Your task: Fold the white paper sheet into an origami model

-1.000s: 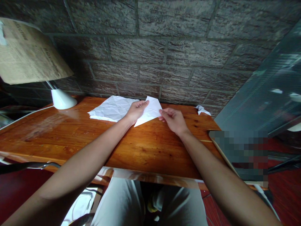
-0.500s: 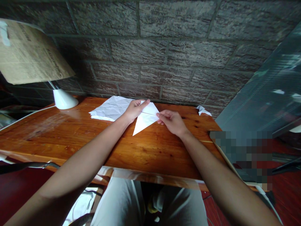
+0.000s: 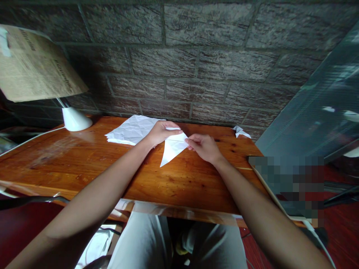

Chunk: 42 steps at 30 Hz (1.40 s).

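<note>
While the left fingers [image 3: 169, 123] clamp the folded paper [image 3: 173, 148], the right fingers [image 3: 192, 142] pinch its corner.

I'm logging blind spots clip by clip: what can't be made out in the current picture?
All in the head view:
- Folded paper: underside hidden by its own upper face.
- Paper stack: right part hidden behind the left hand.
- Lampshade: left side cut off by the picture edge.
- Flat object at right: mostly blurred by pixelation.
</note>
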Available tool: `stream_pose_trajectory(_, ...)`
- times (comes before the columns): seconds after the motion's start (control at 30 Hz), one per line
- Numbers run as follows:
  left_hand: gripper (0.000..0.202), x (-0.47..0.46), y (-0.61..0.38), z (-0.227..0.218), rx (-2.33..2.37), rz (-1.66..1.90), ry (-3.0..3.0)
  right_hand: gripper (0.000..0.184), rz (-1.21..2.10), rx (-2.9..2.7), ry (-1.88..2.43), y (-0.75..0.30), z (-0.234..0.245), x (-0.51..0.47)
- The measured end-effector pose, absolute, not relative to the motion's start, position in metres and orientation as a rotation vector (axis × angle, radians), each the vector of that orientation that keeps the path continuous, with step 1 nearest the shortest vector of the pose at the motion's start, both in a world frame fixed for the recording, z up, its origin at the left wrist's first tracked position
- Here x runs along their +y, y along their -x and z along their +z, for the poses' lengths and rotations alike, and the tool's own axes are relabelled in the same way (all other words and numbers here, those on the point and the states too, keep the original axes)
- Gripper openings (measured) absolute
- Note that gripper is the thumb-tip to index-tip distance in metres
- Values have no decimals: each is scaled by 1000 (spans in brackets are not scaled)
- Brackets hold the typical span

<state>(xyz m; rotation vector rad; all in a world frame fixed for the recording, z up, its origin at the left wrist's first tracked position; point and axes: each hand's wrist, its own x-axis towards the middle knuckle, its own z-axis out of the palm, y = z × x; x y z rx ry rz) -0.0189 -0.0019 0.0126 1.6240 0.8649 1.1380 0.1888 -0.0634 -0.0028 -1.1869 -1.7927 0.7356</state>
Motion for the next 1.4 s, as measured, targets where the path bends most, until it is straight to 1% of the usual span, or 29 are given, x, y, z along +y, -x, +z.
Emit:
stream_pose_trajectory(0.07,43,-2,20,13,859,1120,-1605,31,745,-1789,1181,-189,-3,-63)
stream_pose_trajectory(0.27,51,-1,20,9,848,1056,-1595,31,915,-1658,1174,-185,-3,-61)
stream_pose_trajectory(0.5,57,0,22,11,1110,1336,-2053,26,929,-1605,1202,-187,-1,-60)
stream_pose_trajectory(0.7,65,1,24,13,1115,1394,-2088,29,984,-1583,1184,-187,2,-59)
stream_pose_trajectory(0.87,61,9,28,9,1175,1444,-1967,33,987,-1569,1208,-192,2,-59)
stream_pose_trajectory(0.9,58,12,31,9,1209,1469,-1915,32,977,-1566,1226,-195,2,-58)
stream_pose_trajectory(1.03,58,23,42,6,1391,1635,-1676,29,963,-1506,1295,-208,2,-55)
stream_pose_trajectory(1.1,50,24,41,6,1328,1689,-1695,30,1001,-1492,1295,-210,2,-55)
stream_pose_trajectory(1.17,32,20,35,7,1102,1706,-1796,32,1066,-1529,1258,-209,3,-56)
stream_pose_trajectory(1.2,31,16,30,7,1012,1668,-1846,33,1101,-1560,1229,-207,3,-57)
stream_pose_trajectory(1.23,37,13,25,7,957,1588,-1885,35,1124,-1592,1199,-205,4,-58)
stream_pose_trajectory(1.3,46,7,18,7,872,1324,-1922,38,1145,-1630,1165,-202,5,-60)
stream_pose_trajectory(1.4,46,1,14,5,829,1011,-1871,40,1124,-1624,1152,-202,7,-61)
